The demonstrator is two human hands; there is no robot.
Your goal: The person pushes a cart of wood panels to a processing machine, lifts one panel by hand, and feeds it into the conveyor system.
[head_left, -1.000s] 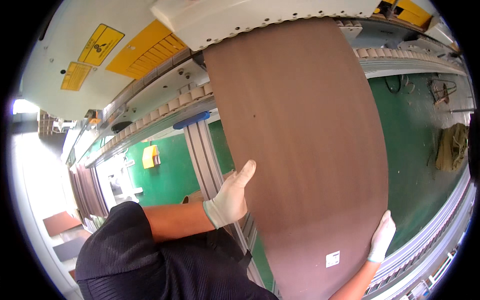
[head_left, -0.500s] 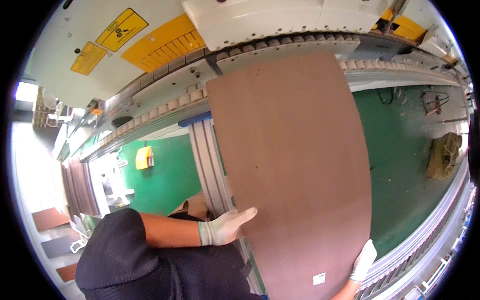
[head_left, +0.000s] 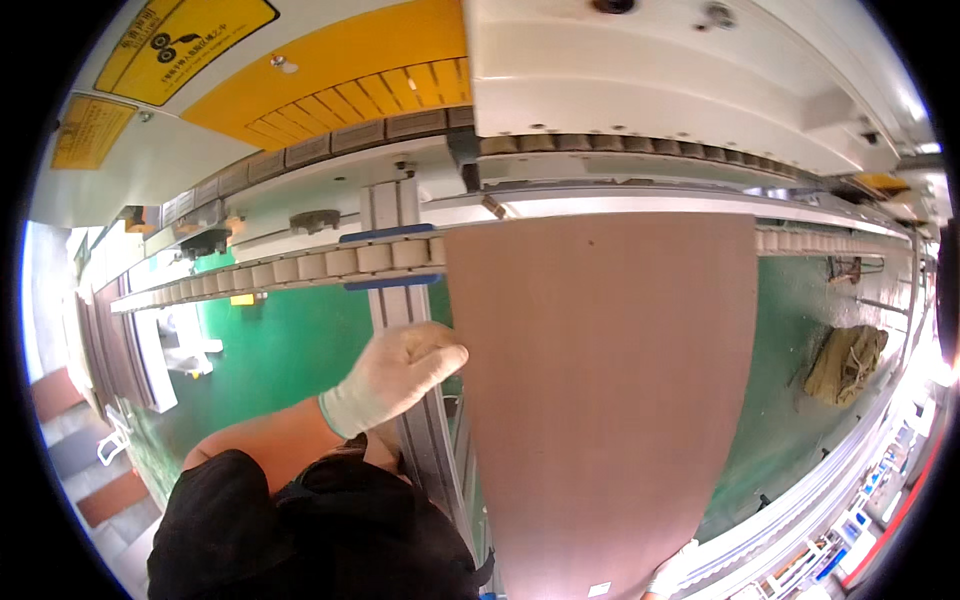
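A long brown board [head_left: 600, 380] lies lengthwise in front of me, its far end over the roller track of a machine. A small white label [head_left: 599, 589] sits near its close end. My left hand [head_left: 395, 375], in a white glove, is at the board's left edge. Its fingers are curled and the thumb tip just overlaps the edge; what the fingers do underneath is hidden. Low on the right edge, my gloved right hand [head_left: 672, 572] grips the board, partly cut off by the picture's lower rim.
A roller track [head_left: 300, 267] runs crosswise below the cream machine housing [head_left: 640, 80]. A grooved metal beam [head_left: 425, 420] runs along the board's left. Over the green floor [head_left: 290, 350] at right lies an olive cloth sack [head_left: 846, 365]. Metal rails [head_left: 770, 560] stand at lower right.
My view has shifted. The board now lies straighter, its far end squarer to the track. My left hand has moved farther along the left edge, its thumb mostly off the top; my right hand appears lower.
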